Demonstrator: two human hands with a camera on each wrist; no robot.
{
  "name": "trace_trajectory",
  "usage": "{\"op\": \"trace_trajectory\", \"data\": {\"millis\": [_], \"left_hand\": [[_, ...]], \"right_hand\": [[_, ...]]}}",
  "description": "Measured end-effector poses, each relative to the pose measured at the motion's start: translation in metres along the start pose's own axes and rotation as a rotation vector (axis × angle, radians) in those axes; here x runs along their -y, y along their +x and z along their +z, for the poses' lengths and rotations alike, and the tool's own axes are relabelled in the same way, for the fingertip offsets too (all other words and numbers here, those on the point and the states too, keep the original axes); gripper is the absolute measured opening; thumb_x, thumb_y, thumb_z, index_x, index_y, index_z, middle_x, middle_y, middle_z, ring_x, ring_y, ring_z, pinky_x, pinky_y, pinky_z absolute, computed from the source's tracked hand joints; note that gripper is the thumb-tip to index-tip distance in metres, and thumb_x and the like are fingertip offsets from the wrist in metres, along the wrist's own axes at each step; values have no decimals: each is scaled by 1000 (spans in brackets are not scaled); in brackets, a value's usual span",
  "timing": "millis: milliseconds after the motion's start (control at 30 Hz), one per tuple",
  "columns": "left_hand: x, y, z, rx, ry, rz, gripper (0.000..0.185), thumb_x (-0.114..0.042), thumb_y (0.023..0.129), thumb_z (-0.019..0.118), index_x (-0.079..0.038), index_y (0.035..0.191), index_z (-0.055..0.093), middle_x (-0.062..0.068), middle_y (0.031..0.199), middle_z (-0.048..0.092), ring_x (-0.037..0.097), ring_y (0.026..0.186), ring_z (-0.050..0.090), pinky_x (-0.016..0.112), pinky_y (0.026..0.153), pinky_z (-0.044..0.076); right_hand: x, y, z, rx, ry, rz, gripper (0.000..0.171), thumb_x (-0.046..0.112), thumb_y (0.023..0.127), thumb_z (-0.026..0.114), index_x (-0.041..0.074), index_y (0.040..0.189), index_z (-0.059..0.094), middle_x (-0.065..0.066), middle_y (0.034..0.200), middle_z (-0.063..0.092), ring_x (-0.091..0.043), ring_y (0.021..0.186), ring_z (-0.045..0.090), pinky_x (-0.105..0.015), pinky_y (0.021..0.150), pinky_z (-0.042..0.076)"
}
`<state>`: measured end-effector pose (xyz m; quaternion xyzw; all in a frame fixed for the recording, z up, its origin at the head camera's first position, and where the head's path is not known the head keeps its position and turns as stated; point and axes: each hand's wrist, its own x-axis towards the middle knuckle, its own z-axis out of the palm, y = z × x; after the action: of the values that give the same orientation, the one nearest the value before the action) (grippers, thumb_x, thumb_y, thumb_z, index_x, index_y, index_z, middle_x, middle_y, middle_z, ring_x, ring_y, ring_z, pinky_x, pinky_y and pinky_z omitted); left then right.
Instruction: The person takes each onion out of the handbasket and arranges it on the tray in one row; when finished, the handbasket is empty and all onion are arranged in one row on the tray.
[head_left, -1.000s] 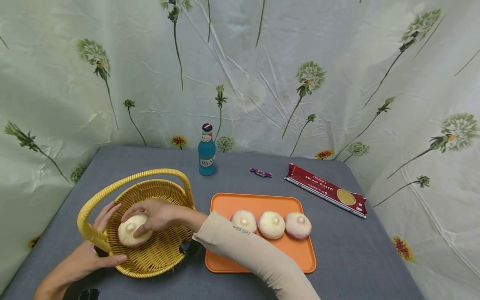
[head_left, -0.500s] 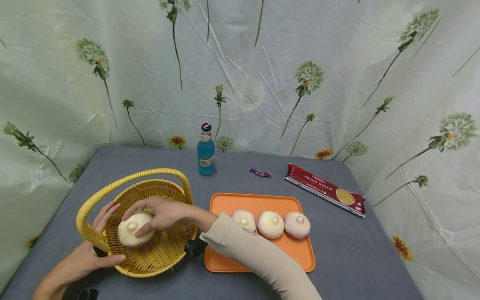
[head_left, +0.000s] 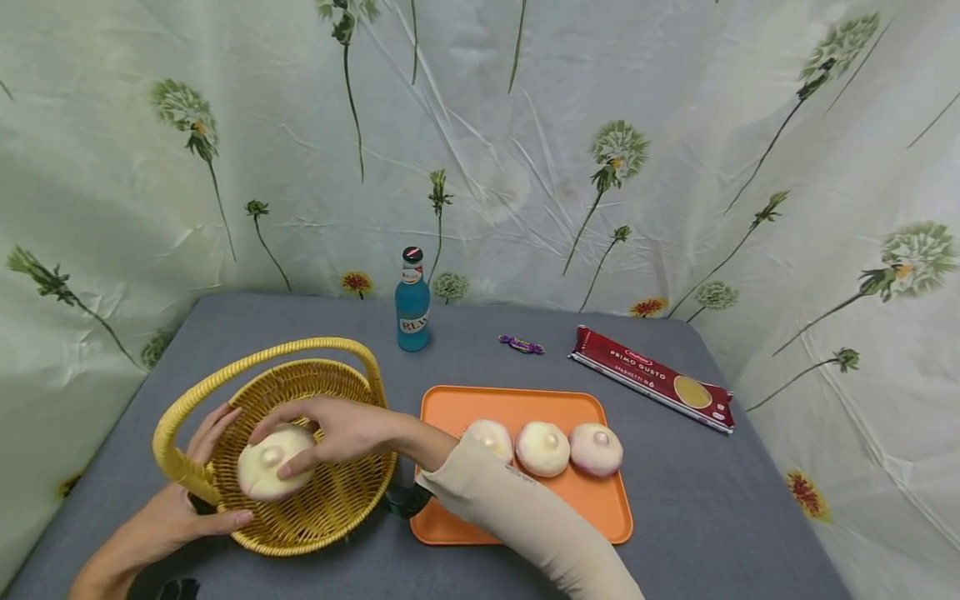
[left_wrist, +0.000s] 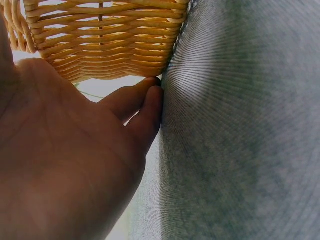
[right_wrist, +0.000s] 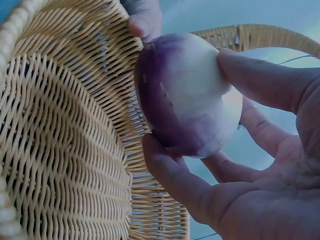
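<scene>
A yellow wicker basket [head_left: 322, 367] with an arched handle stands on the grey table at the left. My right hand [head_left: 285, 450] reaches into it and grips a round cream and purple turnip [head_left: 262, 471], thumb under it and fingers [right_wrist: 260, 80] over the top. The turnip [right_wrist: 185, 95] hangs just above the basket's woven floor [right_wrist: 60, 125]. My left hand [head_left: 168, 512] rests against the basket's near left wall [left_wrist: 105, 40] with fairly straight fingers [left_wrist: 145, 100] that touch the cloth.
An orange tray [head_left: 517, 404] right of the basket carries three more turnips [head_left: 543, 448]. Behind stand a blue bottle [head_left: 413, 304], a purple candy [head_left: 522, 344] and a red spaghetti pack [head_left: 651, 379]. A flowered curtain closes off the back and sides.
My right hand has shifted the turnip slightly nearer and lower inside the basket, and the forearm has slid a little right. The left hand has stayed at the basket.
</scene>
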<state>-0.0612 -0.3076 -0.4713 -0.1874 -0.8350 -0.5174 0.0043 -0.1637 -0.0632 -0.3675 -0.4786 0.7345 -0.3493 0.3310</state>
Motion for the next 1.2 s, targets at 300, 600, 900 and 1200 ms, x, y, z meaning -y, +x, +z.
{"op": "trace_trajectory", "data": {"millis": [300, 600, 900, 1200], "left_hand": [[1, 0, 2, -14, -13, 35, 122, 10, 67, 80, -11, 162, 7, 0, 167, -7, -5, 146, -5, 2, 101, 6], [1, -1, 3, -14, -17, 32, 122, 10, 67, 80, -12, 162, 7, 0, 167, -8, -5, 145, -2, 2, 101, 9], [0, 1, 2, -23, -5, 28, 122, 10, 66, 80, -11, 162, 7, -1, 167, -7, -5, 145, -2, 2, 101, 8], [2, 1, 3, -20, 2, 34, 118, 7, 69, 79, -11, 162, 8, -4, 165, -5, -7, 144, -2, 2, 101, 9]], "right_hand": [[1, -16, -5, -7, 56, -43, 48, 15, 92, 73, 13, 138, 58, 1, 142, 56, 6, 113, 48, -14, 97, 41], [2, -31, -6, -11, 86, -93, 49, 13, 93, 72, 11, 139, 56, -2, 142, 55, 5, 116, 47, -15, 97, 43], [-1, -42, -7, -16, 117, -117, 47, 11, 92, 72, 10, 137, 57, -1, 138, 56, 3, 114, 49, -16, 96, 44], [-6, -55, -7, -35, 151, -130, 48, 9, 91, 73, 11, 136, 57, -1, 138, 56, 0, 113, 52, -21, 94, 49]]}}
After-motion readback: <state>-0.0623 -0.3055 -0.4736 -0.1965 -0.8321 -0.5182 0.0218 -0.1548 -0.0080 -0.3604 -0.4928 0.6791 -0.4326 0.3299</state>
